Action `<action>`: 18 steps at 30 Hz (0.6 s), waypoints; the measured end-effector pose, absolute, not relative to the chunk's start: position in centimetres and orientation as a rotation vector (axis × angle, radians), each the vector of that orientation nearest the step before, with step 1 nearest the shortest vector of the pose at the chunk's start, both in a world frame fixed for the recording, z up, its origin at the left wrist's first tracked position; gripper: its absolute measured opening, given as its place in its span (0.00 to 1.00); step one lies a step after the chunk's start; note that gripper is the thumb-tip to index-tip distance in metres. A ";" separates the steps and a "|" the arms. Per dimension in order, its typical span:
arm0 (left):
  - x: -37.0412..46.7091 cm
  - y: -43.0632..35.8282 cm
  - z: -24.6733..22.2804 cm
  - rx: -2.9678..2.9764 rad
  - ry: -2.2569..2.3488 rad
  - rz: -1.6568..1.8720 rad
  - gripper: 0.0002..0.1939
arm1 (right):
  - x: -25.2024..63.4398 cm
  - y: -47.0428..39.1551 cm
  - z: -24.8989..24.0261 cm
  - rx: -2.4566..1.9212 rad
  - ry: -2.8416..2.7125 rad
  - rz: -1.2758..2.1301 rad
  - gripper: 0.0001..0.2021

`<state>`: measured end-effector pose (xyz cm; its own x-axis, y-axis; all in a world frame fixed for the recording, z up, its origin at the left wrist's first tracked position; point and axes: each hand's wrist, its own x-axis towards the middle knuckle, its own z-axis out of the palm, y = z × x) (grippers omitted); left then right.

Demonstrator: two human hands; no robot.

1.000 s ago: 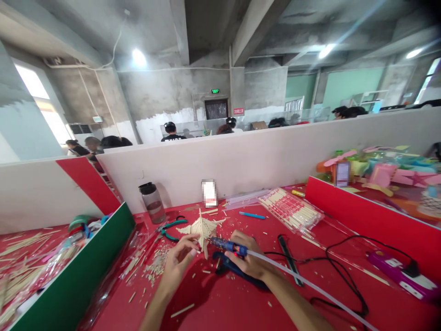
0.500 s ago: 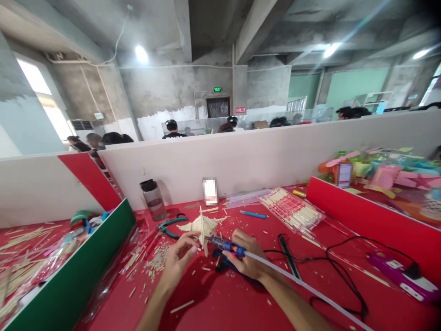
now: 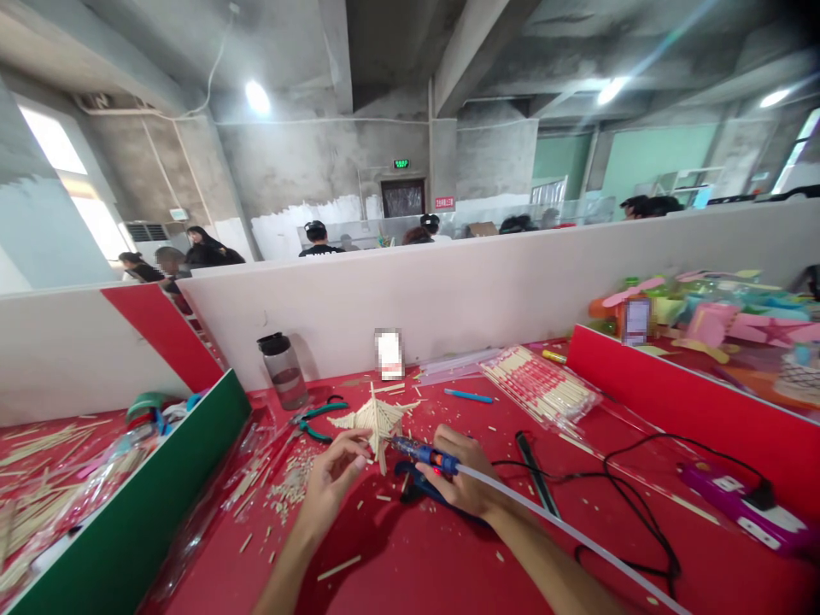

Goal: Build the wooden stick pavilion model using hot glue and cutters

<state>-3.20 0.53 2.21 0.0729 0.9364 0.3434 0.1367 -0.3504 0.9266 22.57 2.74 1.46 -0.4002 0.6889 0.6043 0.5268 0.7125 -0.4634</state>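
Note:
A small pointed model of pale wooden sticks (image 3: 377, 416) stands on the red table in front of me. My left hand (image 3: 338, 465) is at its lower left, thumb and fingers closed near its edge; whatever is between the fingertips is too small to name. In my right hand (image 3: 456, 470) is a blue glue gun (image 3: 423, 454), its nozzle pointing left close to the model's lower part. A long whitish glue stick (image 3: 544, 515) runs out of the gun's back toward the lower right.
Green-handled pliers (image 3: 317, 420), a bottle (image 3: 283, 376) and a phone (image 3: 389, 354) lie or stand beyond the hands. Bagged sticks (image 3: 544, 384) lie at right, near a black cable and purple power strip (image 3: 743, 504). Green and red dividers flank the table.
The view has shifted slightly. Both hands, the glue gun and the model keep nearly the same places. Behind the partition at left, a person's head has come up into view.

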 end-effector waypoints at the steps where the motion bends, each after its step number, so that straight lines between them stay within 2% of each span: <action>1: -3.2 0.5 2.2 1.605 1.091 1.355 0.14 | 22.6 2.7 1.5 -0.923 -2.093 0.252 0.15; 18: -3.2 0.6 2.1 1.583 1.052 1.374 0.12 | 22.5 2.8 1.2 -0.956 -2.070 0.283 0.16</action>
<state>-3.22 0.62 2.07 0.0749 0.9331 0.3517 0.0958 -0.3578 0.9289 22.46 2.78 1.20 -0.3763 0.7161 0.5879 0.5320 0.6865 -0.4956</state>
